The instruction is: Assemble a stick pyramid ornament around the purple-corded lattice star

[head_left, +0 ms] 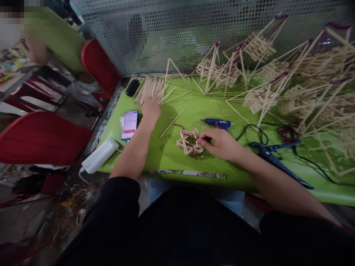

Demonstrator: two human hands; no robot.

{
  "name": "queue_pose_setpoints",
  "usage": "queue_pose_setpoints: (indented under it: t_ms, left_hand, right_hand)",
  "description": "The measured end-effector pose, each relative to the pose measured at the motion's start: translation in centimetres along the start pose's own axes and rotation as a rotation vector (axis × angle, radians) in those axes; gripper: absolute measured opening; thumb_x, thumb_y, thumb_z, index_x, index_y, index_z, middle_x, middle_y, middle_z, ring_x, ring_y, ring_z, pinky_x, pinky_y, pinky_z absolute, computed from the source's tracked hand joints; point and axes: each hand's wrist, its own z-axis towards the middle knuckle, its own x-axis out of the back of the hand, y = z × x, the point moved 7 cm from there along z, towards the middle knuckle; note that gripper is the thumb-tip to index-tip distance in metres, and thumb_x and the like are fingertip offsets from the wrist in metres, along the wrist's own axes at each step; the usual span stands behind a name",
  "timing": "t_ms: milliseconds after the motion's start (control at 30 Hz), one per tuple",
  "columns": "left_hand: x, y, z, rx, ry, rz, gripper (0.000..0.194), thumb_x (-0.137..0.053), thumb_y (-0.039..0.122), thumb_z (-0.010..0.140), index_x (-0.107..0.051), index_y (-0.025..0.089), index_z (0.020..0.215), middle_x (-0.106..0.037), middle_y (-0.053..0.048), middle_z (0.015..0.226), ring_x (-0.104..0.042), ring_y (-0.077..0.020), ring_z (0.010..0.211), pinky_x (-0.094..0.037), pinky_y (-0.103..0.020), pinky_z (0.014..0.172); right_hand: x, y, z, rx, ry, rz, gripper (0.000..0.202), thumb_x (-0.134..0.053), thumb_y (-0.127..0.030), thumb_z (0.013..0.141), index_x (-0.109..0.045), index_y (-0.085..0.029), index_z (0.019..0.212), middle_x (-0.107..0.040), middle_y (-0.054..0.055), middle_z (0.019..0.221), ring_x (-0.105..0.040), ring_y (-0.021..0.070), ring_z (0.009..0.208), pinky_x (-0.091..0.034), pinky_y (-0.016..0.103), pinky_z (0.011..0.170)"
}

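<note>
My left hand (151, 109) reaches down onto the near end of a pile of thin wooden sticks (149, 88); its fingertips are hard to make out among them. A small star-shaped stick frame (190, 142), built up in layers with purple cord on it, lies in front of me. At its right edge, my right hand (215, 142) has thumb and fingers pinched together on the frame, beside the cord. A blue glue gun (217, 123) rests just behind that hand. One loose stick (172, 122) lies between the pile and the frame.
Blue-handled scissors (280, 162), a black cable (313, 168) and purple cord (287, 133) lie right. Stick hangers with purple tops (260, 99) crowd the right and back. A phone (129, 125), white power strip (100, 156) and black mouse (132, 88) lie left. A perforated metal panel (166, 33) stands behind.
</note>
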Motion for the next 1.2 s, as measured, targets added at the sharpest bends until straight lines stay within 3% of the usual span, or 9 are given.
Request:
queue_pose_setpoints:
  t_ms: [367, 700, 833, 967, 1100, 1200]
  left_hand:
    - [-0.8, -1.8, 0.8, 0.044, 0.006, -0.002, 0.041, -0.047, 0.027, 0.108, -0.077, 0.011, 0.131, -0.079, -0.026, 0.129, -0.072, -0.0409, 0.125, -0.055, -0.054, 0.115]
    - [-1.3, -3.2, 1.6, 0.145, 0.052, -0.061, 0.048, -0.051, 0.042, 0.109, -0.074, 0.014, 0.140, -0.075, -0.027, 0.135, -0.069, -0.0447, 0.132, -0.053, -0.060, 0.118]
    - [-0.4, -3.1, 1.3, 0.163, 0.058, -0.077, 0.053, -0.055, 0.045, 0.108, -0.069, 0.012, 0.147, -0.072, -0.029, 0.141, -0.066, -0.0460, 0.137, -0.051, -0.060, 0.121]
    - [1.9, -2.3, -1.2, 0.059, 0.056, -0.061, 0.041, -0.056, 0.037, 0.106, -0.077, 0.016, 0.133, -0.077, -0.023, 0.135, -0.070, -0.0422, 0.131, -0.054, -0.057, 0.117]
    - [2.1, 0.2, -5.2, -0.200, -0.162, -0.075, 0.025, -0.069, 0.042, 0.101, -0.083, 0.022, 0.104, -0.083, -0.014, 0.110, -0.075, -0.0341, 0.107, -0.060, -0.048, 0.102]
    - [2.0, 2.1, -6.7, -0.289, -0.158, -0.067, 0.028, -0.071, 0.038, 0.101, -0.083, 0.020, 0.120, -0.084, -0.013, 0.117, -0.075, -0.0329, 0.108, -0.061, -0.047, 0.100]
  right_hand:
    - [-1.1, -1.0, -0.4, 0.085, -0.083, -0.067, 0.030, -0.064, -0.038, 0.115, -0.074, -0.021, 0.093, -0.076, 0.005, 0.085, -0.064, 0.0201, 0.077, -0.041, 0.038, 0.073]
    - [-0.6, -2.7, -0.7, 0.185, -0.038, -0.066, 0.032, -0.061, -0.037, 0.117, -0.069, -0.023, 0.089, -0.075, 0.005, 0.082, -0.063, 0.0215, 0.075, -0.039, 0.040, 0.072]
    - [-0.6, -2.9, -0.7, 0.204, -0.039, -0.065, 0.032, -0.062, -0.035, 0.116, -0.069, -0.023, 0.088, -0.074, 0.005, 0.081, -0.063, 0.0208, 0.073, -0.038, 0.040, 0.071]
    - [0.1, -3.1, -0.6, 0.211, -0.002, -0.074, 0.032, -0.063, -0.035, 0.115, -0.069, -0.023, 0.086, -0.075, 0.005, 0.079, -0.061, 0.0203, 0.072, -0.039, 0.039, 0.071]
    - [0.7, -3.0, -0.5, 0.189, 0.017, -0.058, 0.028, -0.065, -0.033, 0.113, -0.073, -0.023, 0.088, -0.076, 0.005, 0.080, -0.062, 0.0203, 0.071, -0.041, 0.039, 0.071]
    - [0.9, -2.8, -0.5, 0.178, 0.018, -0.062, 0.028, -0.065, -0.032, 0.113, -0.074, -0.023, 0.088, -0.075, 0.005, 0.079, -0.062, 0.0204, 0.071, -0.041, 0.039, 0.071]
